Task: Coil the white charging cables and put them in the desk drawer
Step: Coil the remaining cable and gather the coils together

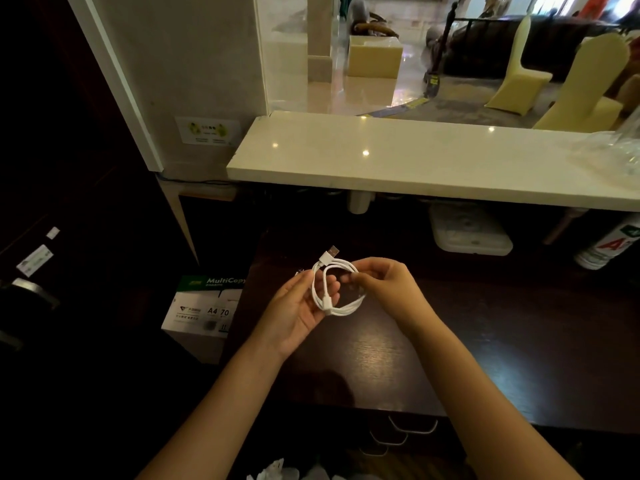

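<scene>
Gripping coiled white cable (337,289) in both hands' grip, dark desk (450,341), pale counter (415,161) beyond

A white charging cable (337,287) sits at the centre of the frame, wound into a small loose coil of several loops. Its USB plug sticks out at the coil's upper left, and a second connector lies across the loops.

Bystanders around a dark wooden desk

A white MultiCopy A4 paper box (204,306) stood left of the dark wooden desk (485,341); a glossy cream stone counter (398,161) (lights reflected) ran above a white plastic container (469,233).
</scene>
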### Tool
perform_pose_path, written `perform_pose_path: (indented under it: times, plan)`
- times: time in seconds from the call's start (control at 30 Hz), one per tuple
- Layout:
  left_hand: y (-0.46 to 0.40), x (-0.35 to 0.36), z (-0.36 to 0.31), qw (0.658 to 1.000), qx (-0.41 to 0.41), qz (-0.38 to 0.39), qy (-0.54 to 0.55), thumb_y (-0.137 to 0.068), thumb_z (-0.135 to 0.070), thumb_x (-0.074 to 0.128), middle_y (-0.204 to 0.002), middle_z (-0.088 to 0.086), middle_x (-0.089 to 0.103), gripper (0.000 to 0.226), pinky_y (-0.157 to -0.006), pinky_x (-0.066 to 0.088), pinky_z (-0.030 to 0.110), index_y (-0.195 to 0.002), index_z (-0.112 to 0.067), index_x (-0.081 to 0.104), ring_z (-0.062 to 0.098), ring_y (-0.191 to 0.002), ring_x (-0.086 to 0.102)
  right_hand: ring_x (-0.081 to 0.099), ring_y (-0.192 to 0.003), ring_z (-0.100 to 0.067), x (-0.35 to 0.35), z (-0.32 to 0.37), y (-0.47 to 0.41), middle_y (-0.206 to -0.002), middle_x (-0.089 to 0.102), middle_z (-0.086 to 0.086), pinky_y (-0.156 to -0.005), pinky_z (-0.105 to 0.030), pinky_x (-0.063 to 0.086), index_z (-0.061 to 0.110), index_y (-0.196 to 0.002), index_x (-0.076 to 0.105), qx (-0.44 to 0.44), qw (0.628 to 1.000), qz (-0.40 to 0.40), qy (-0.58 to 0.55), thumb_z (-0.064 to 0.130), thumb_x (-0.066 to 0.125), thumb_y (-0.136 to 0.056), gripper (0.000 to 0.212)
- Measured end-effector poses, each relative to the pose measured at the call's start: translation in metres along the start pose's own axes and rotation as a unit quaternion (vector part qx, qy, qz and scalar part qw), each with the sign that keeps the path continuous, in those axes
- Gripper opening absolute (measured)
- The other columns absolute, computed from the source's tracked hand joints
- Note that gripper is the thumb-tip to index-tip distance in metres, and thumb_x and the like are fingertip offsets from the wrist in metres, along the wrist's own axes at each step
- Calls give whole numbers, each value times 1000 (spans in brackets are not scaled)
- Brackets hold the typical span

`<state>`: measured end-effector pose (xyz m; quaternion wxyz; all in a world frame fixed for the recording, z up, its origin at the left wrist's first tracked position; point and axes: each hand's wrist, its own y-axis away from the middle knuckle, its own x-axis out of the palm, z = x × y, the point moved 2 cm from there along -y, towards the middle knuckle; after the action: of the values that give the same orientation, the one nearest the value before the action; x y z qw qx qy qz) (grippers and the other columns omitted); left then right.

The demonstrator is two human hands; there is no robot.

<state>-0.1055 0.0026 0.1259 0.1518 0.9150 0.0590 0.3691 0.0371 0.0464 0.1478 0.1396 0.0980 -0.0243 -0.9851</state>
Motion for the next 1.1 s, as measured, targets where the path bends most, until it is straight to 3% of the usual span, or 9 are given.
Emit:
perform_pose_path:
  times: [0.07,0.17,0.33,0.43,0.6,0.7,0.8,0.97,1.1]
  plan:
    - [2,0,-1,1000,-8,-1,1,-96,-16,40,-69,5,72,25,-63,59,25,-89,-5,61,12,-66,71,67,-79,-16,1,0,1,-82,71,-4,-74,-23,52,14,-95,66,-20,999,-1,41,7,66,-81,15]
    - [5,1,2,999,-21,10,-37,-95,-16,42,-69,3,71,25,-60,58,24,-86,-5,62,11,-65,70,65,-75,-8,3,1,1,-81,67,4,-72,-25,54,24,-109,59,-93,969,-16,230,22,72,-77,34]
    - [8,-1,4,996,-42,36,-71,-94,-18,44,-70,3,68,26,-60,57,24,-86,-5,65,10,-61,67,62,-74,-7,2,10,1,-79,65,10,-71,-36,55,23,-98,64,-159,936,-27,314,34,70,-77,24]
    - [8,-3,1,994,-37,43,-88,-95,-16,42,-71,5,66,28,-59,57,25,-89,-2,65,10,-59,65,61,-70,-9,2,7,1,-73,64,7,-68,-36,55,21,-90,63,-146,943,-22,300,34,70,-78,19]
    - [6,-6,2,994,-3,33,-105,-95,-8,39,-80,7,64,26,-62,57,27,-106,-2,61,12,-65,65,49,-55,-2,-1,1,-3,-60,54,8,-53,-11,41,14,-77,60,-92,968,-66,222,22,73,-77,15]
    - [5,-9,4,991,34,23,-127,-92,-5,44,-87,5,69,25,-68,58,27,-110,-5,61,12,-75,68,53,-59,-1,-1,0,-3,-65,57,7,-56,-10,44,18,-90,61,-81,977,-71,187,20,73,-77,17]
    - [2,-8,5,983,66,-36,-168,-89,-21,52,-83,3,68,26,-61,55,22,-108,-9,64,7,-64,65,58,-66,0,2,0,-1,-71,59,6,-65,-6,47,25,-113,57,-89,979,-40,176,17,71,-78,39]
    - [-4,-8,-1,975,87,-88,-184,-88,-17,57,-62,-2,68,13,-47,45,15,-87,-11,69,2,-46,53,58,-67,-5,0,-4,-4,-76,63,0,-64,-16,47,17,-96,67,-52,984,20,171,17,68,-81,14]
    - [-8,-13,-3,965,77,-102,-230,-84,-21,63,-56,-2,69,12,-48,44,15,-83,-9,67,4,-43,52,55,-69,-16,-4,-9,-3,-74,60,-10,-69,-27,45,11,-91,68,-5,990,91,110,14,67,-82,9]
